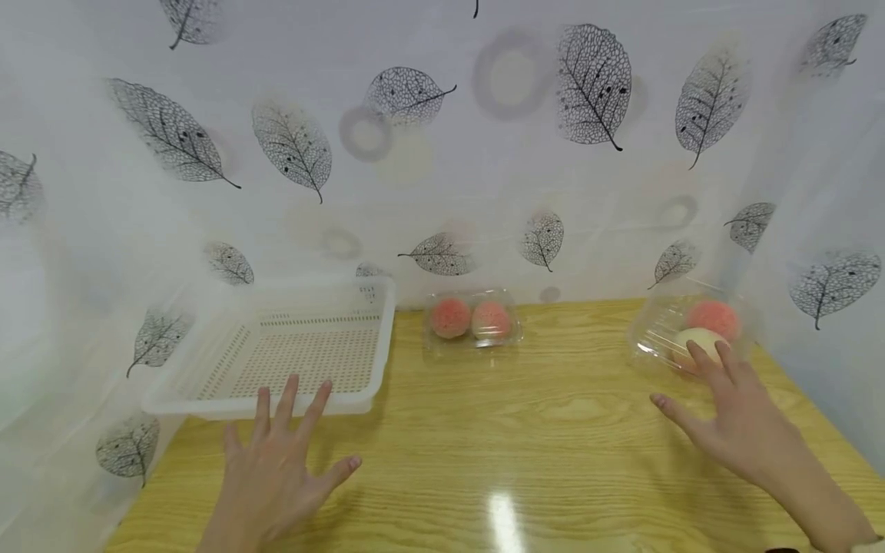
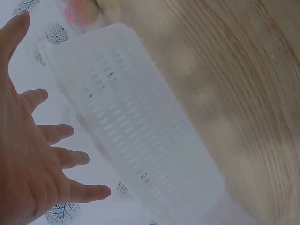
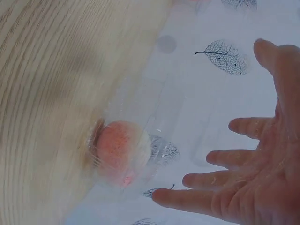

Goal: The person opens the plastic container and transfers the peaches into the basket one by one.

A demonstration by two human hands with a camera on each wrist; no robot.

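In the head view my left hand [image 1: 273,468] is spread with straight fingers near the front rim of a white plastic basket [image 1: 383,338], holding nothing. The left wrist view shows the basket's slotted side [image 2: 136,117] beyond the splayed fingers. My right hand [image 1: 743,418] is also spread and holds nothing; its fingertips overlap a clear plastic box [image 1: 653,346] at the right in the head view. Inside that box are a pink-red peach-like fruit [image 1: 715,316] and a paler one [image 1: 698,346]. The right wrist view shows the box's pink-and-cream fruit [image 3: 122,147] apart from the fingers.
A second clear box [image 1: 473,349] with two pinkish round fruits [image 1: 451,318] stands at the back middle of the wooden table [image 1: 553,461]. White sheeting [image 1: 449,184] printed with dark leaves hangs behind the table and along both sides. The basket stands at the left edge.
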